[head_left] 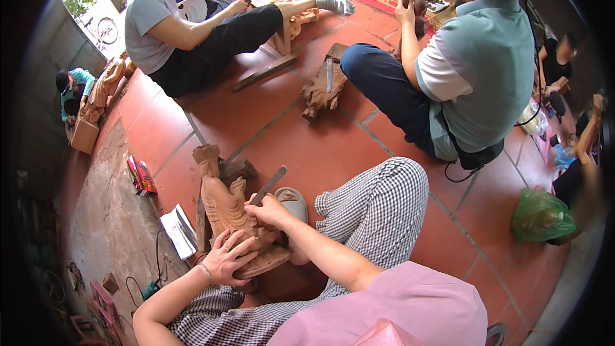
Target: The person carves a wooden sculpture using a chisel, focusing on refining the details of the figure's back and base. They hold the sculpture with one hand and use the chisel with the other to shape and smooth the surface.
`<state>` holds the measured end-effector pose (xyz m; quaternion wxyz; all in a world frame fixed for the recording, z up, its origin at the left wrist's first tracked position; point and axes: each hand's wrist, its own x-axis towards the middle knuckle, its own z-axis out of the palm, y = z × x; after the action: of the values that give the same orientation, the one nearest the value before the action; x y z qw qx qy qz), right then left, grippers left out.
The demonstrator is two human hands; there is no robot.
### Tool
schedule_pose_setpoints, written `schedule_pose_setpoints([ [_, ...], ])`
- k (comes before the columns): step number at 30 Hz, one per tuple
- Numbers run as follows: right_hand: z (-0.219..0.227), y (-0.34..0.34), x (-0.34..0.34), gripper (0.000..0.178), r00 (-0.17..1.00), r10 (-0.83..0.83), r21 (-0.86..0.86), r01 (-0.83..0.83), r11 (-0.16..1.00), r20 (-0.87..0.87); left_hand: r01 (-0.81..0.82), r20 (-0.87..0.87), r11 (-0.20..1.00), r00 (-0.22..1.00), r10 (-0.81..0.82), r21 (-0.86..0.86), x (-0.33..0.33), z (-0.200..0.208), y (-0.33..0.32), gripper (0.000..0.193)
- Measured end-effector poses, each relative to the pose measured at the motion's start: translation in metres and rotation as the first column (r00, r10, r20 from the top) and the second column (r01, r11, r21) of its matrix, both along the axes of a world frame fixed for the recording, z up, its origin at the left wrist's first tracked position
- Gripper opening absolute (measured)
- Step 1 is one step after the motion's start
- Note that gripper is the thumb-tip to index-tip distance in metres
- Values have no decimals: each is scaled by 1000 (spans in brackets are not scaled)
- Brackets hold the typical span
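Note:
A carved brown wooden figure [221,204] with draped folds leans between my knees, its rounded base toward me. My left hand [227,259] lies across the lower part with fingers bent over it, holding it steady. In my right hand [271,211] is a flat, narrow, dark file-like tool [271,181], gripped with the fingers closed. Its free end sticks up to the right; the working end is hidden by my hand and the figure. My right fingers are against the figure's right side. A dark wood piece [237,170] shows behind the figure.
To the left lie a white paper or booklet [179,233], a red box [141,176] and black cables. A rough wood carving [322,95] rests on the red tiles ahead. Two people sit nearby, one at front left, one at front right. A green bag [543,215] stands right.

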<state>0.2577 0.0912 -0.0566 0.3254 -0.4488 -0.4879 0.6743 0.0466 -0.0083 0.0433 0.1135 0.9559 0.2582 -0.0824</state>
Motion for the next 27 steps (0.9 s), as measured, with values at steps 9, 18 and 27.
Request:
schedule_pose_setpoints([
  [9, -2, -4, 0, 19, 978, -141, -86, 129, 988, -155, -4, -25, 999, 1000, 3, -45, 5, 3, 3, 77],
  [18, -19, -29, -37, 24, 876, -464, 70, 475, 877, -132, 21, -16, 1000, 1000, -22, -4, 4, 2, 1, 77],
  [27, -10, -34, -35, 22, 862, -500, 150, 506, 849, -79, 27, 28, 999, 999, -28, 19, 9, 2, 3, 76],
])
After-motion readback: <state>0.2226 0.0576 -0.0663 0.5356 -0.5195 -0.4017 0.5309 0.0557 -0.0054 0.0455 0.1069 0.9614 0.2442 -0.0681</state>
